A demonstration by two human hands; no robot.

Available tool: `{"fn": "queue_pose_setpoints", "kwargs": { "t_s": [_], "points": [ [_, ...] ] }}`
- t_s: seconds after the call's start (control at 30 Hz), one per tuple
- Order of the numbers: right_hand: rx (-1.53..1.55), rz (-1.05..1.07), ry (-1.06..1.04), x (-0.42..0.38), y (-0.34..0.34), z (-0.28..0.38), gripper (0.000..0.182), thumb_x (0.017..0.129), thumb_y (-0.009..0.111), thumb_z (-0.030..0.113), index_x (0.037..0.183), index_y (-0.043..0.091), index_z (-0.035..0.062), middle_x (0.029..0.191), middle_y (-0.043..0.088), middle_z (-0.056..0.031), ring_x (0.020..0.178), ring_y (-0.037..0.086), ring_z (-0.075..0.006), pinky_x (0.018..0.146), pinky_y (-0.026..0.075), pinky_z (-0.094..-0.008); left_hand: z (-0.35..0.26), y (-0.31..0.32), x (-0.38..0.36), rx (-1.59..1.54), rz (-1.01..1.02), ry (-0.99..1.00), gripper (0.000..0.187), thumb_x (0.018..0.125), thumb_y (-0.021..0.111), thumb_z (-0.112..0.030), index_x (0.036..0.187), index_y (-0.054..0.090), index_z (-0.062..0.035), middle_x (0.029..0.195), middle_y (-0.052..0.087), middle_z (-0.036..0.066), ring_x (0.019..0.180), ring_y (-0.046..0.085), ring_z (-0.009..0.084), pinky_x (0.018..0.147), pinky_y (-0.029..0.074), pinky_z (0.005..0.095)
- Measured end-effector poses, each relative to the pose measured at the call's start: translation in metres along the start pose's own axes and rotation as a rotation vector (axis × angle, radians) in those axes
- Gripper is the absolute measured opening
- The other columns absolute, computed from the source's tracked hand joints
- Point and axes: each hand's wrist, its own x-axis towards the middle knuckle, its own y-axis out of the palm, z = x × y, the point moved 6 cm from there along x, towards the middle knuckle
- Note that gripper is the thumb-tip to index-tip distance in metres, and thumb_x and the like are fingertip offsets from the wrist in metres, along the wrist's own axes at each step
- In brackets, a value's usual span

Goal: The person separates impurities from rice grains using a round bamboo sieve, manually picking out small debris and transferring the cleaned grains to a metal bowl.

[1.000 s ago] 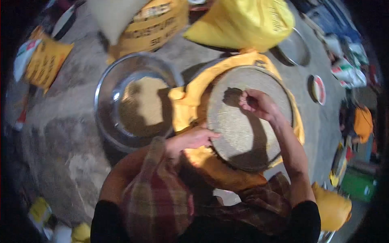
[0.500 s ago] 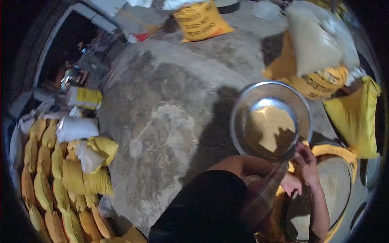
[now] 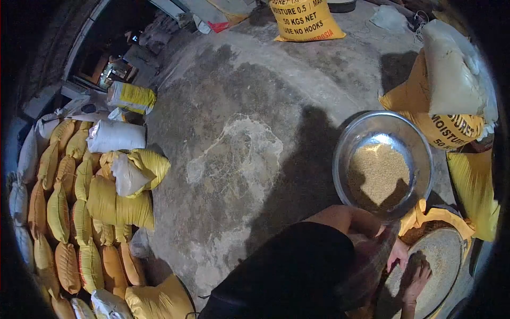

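Note:
A round, shallow tray (image 3: pixel 443 252) of pale grain sits at the lower right, over a basket edged with orange sacking (image 3: pixel 443 214). My left hand (image 3: pixel 397 255) is closed on the tray's near left rim, partly hidden by my leg. My right hand (image 3: pixel 418 276) lies over the grain with its fingers apart, and no object shows in it. Just beyond the tray is a wide metal basin (image 3: pixel 344 183) with a heap of grain (image 3: pixel 378 170) inside, my shadow across part of it.
Filled sacks (image 3: pixel 58 212) are stacked at the left. Orange printed sacks stand at the top (image 3: pixel 309 22) and right (image 3: pixel 451 130), the latter beneath a whitish sack (image 3: pixel 451 80). A yellow sack (image 3: pixel 475 191) leans at the far right. My knee (image 3: pixel 340 217) is beside the basin.
My right hand has come down from near the basin's rim onto the grain in the tray. The view has shifted, so the basin and sacks appear farther right.

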Motion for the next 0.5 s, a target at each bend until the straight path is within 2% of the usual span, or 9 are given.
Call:
{"fn": "queue_pose_setpoints", "kwargs": {
  "t_s": [0.13,0.2,0.27,0.3,0.37,0.4,0.43,0.47,0.5],
  "points": [
    [-0.026,0.031,-0.035,-0.01,0.019,-0.015,0.029,0.08,0.049,0.012,0.108,0.05,0.0042,0.115,0.047,-0.0165,0.112,0.04,-0.0349,0.092,0.028,-0.0483,-0.008,0.002,-0.011,0.369,-0.006,0.164,0.032,0.086,0.05,-0.013,0.115,0.048,0.0016,0.11,0.053,0.011,0.103,0.051,0.0254,0.085,0.045,0.0444],
    [-0.061,0.08,0.055,-0.015,0.025,-0.031,0.03,0.08,0.05,0.014,0.109,0.051,0.0062,0.121,0.044,-0.017,0.115,0.037,-0.0346,0.093,0.028,-0.0474,-0.011,0.004,-0.016,0.551,0.018,0.25,0.032,0.086,0.049,-0.012,0.115,0.047,0.002,0.109,0.052,0.011,0.103,0.051,0.0256,0.086,0.045,0.0442],
    [-0.016,0.086,0.145,-0.016,0.014,-0.039,0.031,0.078,0.052,0.014,0.108,0.051,0.0055,0.12,0.044,-0.0188,0.114,0.037,-0.0373,0.094,0.027,-0.0499,-0.014,0.009,-0.024,0.714,0.145,0.362,0.032,0.087,0.048,-0.011,0.116,0.047,0.0023,0.109,0.052,0.011,0.104,0.05,0.0258,0.086,0.045,0.044],
    [-0.005,0.045,0.174,-0.025,0.021,-0.053,0.032,0.076,0.053,0.013,0.107,0.052,0.0056,0.12,0.044,-0.0207,0.113,0.038,-0.0386,0.094,0.028,-0.0501,-0.015,0.004,-0.022,0.467,0.32,0.991,0.03,0.088,0.044,-0.007,0.116,0.045,0.0044,0.106,0.049,0.012,0.096,0.053,0.0256,0.086,0.046,0.0429],
    [0.063,0.022,0.275,-0.033,0.022,-0.066,0.033,0.073,0.056,0.009,0.106,0.053,0.0047,0.117,0.046,-0.0225,0.11,0.039,-0.0401,0.094,0.03,-0.0481,0.037,-0.009,0.006,-0.454,-0.01,-0.102,0.03,0.076,0.066,-0.018,0.102,0.057,-0.0063,0.093,0.061,0.006,0.08,0.057,0.0214,0.078,0.048,0.0393],
    [0.146,0.043,0.379,-0.025,0.007,-0.064,0.033,0.073,0.056,0.009,0.106,0.053,0.0045,0.113,0.047,-0.0227,0.105,0.043,-0.0395,0.092,0.034,-0.0448,0.029,-0.003,-0.001,-0.432,-0.091,-0.161,0.034,0.078,0.062,-0.013,0.11,0.052,-0.0059,0.103,0.058,0.008,0.092,0.055,0.0228,0.081,0.046,0.0452],
    [0.208,-0.06,0.4,-0.029,0.007,-0.07,0.031,0.072,0.058,0.009,0.103,0.054,0.0035,0.107,0.049,-0.0227,0.101,0.045,-0.0391,0.09,0.036,-0.043,0.021,-0.004,-0.009,-0.395,-0.176,-0.215,0.04,0.08,0.058,-0.008,0.118,0.046,-0.0055,0.114,0.055,0.009,0.103,0.053,0.0241,0.085,0.044,0.0511],
    [0.278,-0.063,0.56,-0.035,0.007,-0.081,0.032,0.07,0.059,0.008,0.1,0.054,0.0027,0.104,0.051,-0.0219,0.096,0.048,-0.0375,0.085,0.04,-0.0409,0.015,-0.004,-0.011,-0.354,-0.243,-0.224,0.042,0.082,0.058,-0.01,0.121,0.043,-0.0058,0.113,0.055,0.01,0.1,0.055,0.0231,0.083,0.046,0.0435],
    [0.42,0.025,0.664,-0.04,0.007,-0.09,0.036,0.068,0.06,0.007,0.103,0.054,0.0017,0.102,0.052,-0.0223,0.093,0.052,-0.0367,0.078,0.043,-0.0395,0.007,-0.001,-0.014,-0.389,-0.245,-0.237,0.043,0.082,0.058,-0.008,0.122,0.042,-0.0072,0.114,0.054,0.009,0.103,0.053,0.0242,0.084,0.045,0.0447]
  ]
}}
